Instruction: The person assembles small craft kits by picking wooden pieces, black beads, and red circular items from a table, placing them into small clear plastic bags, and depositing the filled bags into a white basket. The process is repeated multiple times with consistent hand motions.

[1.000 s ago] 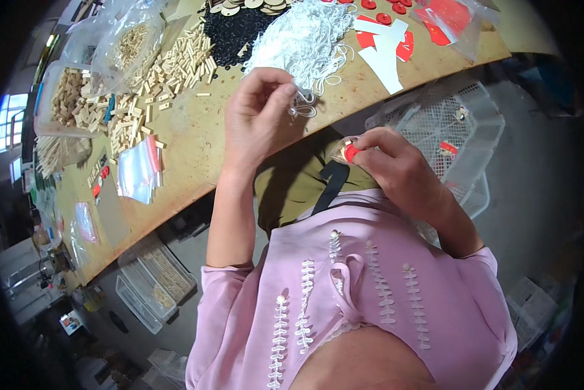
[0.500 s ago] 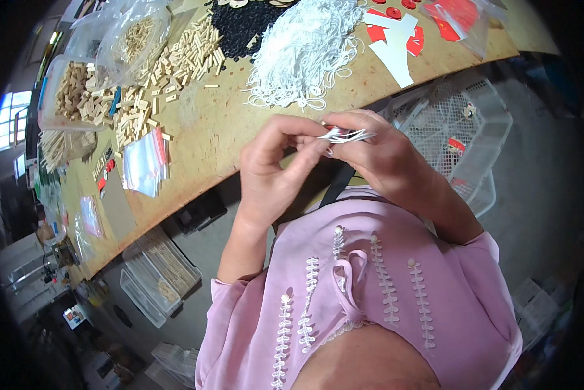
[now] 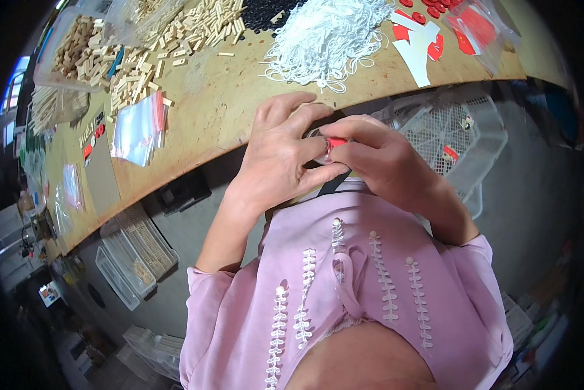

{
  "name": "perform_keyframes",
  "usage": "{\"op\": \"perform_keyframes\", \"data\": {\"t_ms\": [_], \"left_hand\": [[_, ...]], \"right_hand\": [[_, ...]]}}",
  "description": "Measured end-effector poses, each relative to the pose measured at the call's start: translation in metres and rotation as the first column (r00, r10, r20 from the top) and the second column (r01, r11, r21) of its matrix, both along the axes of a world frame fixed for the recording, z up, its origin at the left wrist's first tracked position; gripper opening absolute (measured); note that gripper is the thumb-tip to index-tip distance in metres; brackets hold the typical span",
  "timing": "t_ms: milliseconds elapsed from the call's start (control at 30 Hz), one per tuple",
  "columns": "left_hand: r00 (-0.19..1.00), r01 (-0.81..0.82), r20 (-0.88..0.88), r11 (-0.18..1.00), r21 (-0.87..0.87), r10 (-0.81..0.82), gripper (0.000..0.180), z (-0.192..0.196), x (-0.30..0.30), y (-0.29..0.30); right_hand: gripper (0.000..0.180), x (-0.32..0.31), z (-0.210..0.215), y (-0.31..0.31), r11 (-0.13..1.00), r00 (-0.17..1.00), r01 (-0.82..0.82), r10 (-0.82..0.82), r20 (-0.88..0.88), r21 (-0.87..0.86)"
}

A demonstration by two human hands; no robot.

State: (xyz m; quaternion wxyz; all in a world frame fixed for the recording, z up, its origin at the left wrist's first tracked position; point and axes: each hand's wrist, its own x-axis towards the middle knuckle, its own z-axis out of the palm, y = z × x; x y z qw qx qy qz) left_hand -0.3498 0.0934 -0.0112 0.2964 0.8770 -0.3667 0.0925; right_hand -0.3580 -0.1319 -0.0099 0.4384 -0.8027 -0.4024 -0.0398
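My two hands meet in front of my body, just off the table's near edge. My right hand (image 3: 389, 159) is closed in a pinch on a small red piece (image 3: 335, 142), with a shiny, clear-looking edge beside it. From the other side my left hand (image 3: 276, 153) curls around the same spot, thumb low and fingers bent over. Its fingertips are partly hidden, so what it grips there is not clear. Beyond the hands lies a large heap of white string loops (image 3: 324, 42) on the wooden table (image 3: 220, 84).
Small wooden blocks (image 3: 133, 84) and a stack of clear zip bags (image 3: 139, 130) lie at left. Black rings (image 3: 266, 14), white card cutouts (image 3: 414, 55) and red discs (image 3: 418, 18) line the far side. Plastic baskets (image 3: 474, 130) stand below at right, another crate (image 3: 136, 253) at lower left.
The white strings between my fingers no longer show; a red piece shows there instead. My left hand has turned, its back now upward. The view has shifted slightly.
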Motion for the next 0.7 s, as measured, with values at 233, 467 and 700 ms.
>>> {"op": "perform_keyframes", "data": {"t_ms": [233,467,700], "left_hand": [[0.831,-0.342,-0.539,0.639,-0.689,-0.137,0.047,-0.001,-0.013,0.010],[0.831,-0.401,-0.556,0.702,-0.589,0.009,0.016,-0.028,-0.021,0.005],[0.754,-0.515,-0.638,0.461,-0.723,-0.158,0.016,-0.027,-0.028,-0.002]], "right_hand": [[0.022,0.004,0.013,0.002,0.993,0.993,0.097,-0.091,-0.081,0.071],[0.017,0.011,0.013,0.011,0.989,0.992,0.123,-0.119,-0.052,0.077],[0.017,0.014,-0.001,0.008,0.889,0.690,0.357,-0.045,-0.722,0.286]]}}
